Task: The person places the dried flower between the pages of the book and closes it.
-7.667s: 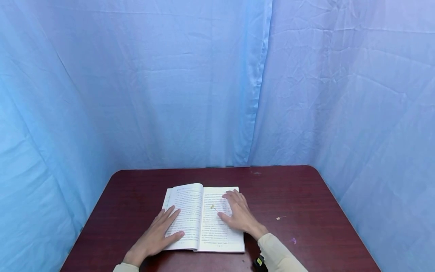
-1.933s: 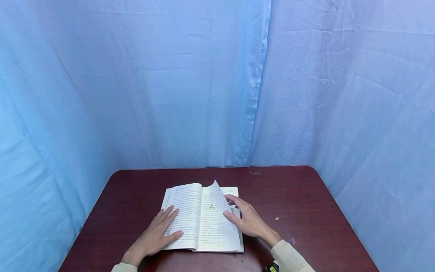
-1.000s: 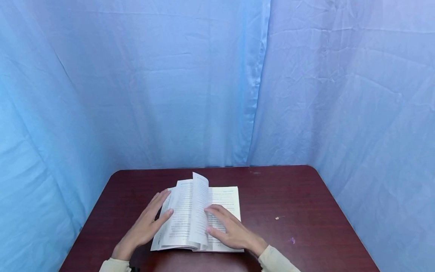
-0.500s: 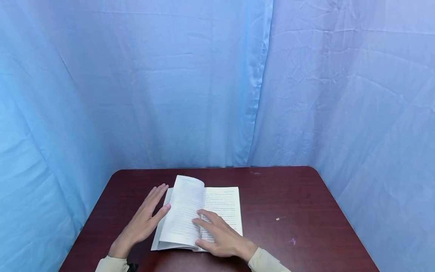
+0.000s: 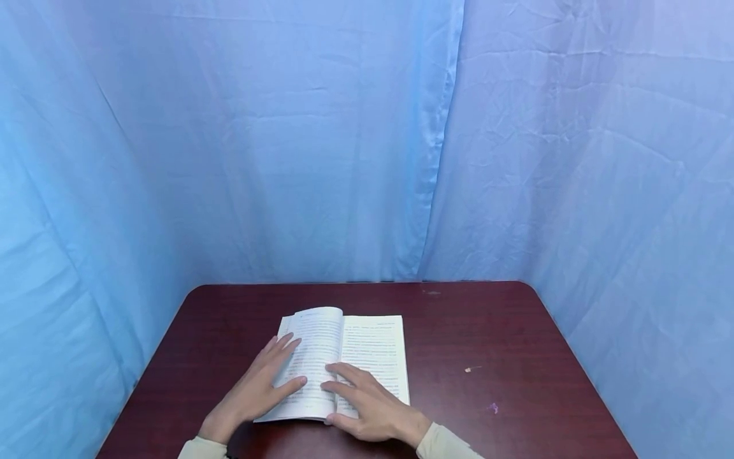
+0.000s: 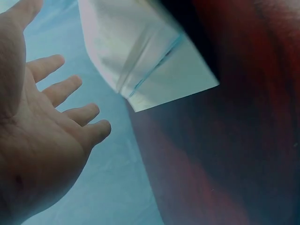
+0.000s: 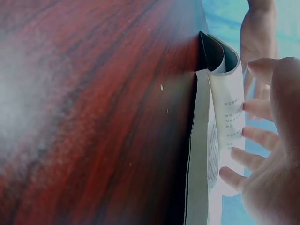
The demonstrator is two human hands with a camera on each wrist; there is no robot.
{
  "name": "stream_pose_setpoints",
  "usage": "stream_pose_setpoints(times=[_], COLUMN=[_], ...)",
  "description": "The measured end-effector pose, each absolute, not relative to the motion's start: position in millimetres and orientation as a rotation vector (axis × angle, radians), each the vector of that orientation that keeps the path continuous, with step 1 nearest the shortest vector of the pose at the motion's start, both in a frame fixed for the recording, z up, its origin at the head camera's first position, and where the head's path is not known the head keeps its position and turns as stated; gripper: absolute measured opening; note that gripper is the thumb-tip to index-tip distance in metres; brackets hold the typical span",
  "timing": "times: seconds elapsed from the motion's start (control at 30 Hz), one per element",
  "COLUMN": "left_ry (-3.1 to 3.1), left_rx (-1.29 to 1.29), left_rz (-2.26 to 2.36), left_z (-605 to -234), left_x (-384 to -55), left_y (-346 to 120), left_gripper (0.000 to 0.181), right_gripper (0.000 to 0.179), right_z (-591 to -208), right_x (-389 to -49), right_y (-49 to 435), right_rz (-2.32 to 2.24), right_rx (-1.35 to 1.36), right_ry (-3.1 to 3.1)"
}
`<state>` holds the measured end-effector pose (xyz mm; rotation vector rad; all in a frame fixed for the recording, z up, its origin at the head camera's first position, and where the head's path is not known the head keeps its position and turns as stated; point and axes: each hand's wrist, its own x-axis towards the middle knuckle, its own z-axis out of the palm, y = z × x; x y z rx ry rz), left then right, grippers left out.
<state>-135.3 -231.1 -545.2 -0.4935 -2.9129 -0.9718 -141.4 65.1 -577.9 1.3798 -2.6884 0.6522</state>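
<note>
Book lies open on worktop. Left hand over left page, fingers spread wide. Right hand across centre fold, fingers spread. Pale scrap, purple scrap right of book.

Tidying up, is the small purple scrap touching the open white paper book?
Apart: the head view shows dark red tabletop between the purple scrap and the book.

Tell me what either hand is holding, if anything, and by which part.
Nothing is held: the left hand, fingers spread, is over the left side of the open book, and the right hand extends over its middle; neither grips it.
</note>
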Motion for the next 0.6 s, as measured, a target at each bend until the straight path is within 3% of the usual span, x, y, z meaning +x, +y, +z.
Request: stream_pose_setpoints(times=[0.6], left_ry=[-3.062], left_rx=[-0.463], left_rz=[-0.953], left_z=[-565], left_x=[-127], left_y=[-235], left_gripper=[0.082], right_gripper=[0.041], right_z=[-575], right_x=[-139], right_y=[74], right_rz=[0.687], right_rx=[1.374], right_ry=[-2.715])
